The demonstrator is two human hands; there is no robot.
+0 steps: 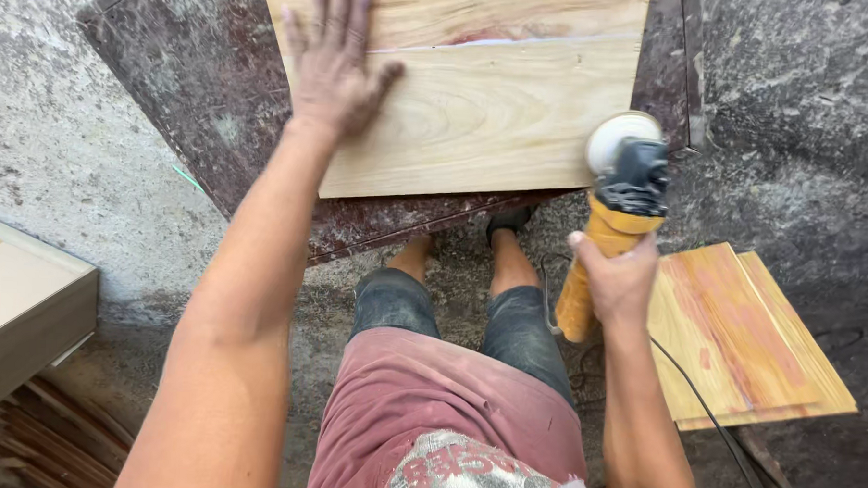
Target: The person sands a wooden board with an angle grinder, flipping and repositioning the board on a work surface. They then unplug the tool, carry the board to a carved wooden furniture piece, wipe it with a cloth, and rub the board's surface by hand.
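Our left hand [332, 72] lies flat, fingers spread, on the pale wood panel [477, 111]. Our right hand [617, 279] grips the yellow sander [613, 217], disc past our fingertips at the panel's corner.

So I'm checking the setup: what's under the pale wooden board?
The pale wooden board lies on a dark reddish slab, left hand flat on top. The slab's middle is covered.

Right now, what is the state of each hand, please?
Left hand: open, pressed flat on the wooden board.
Right hand: closed around the yellow sander.
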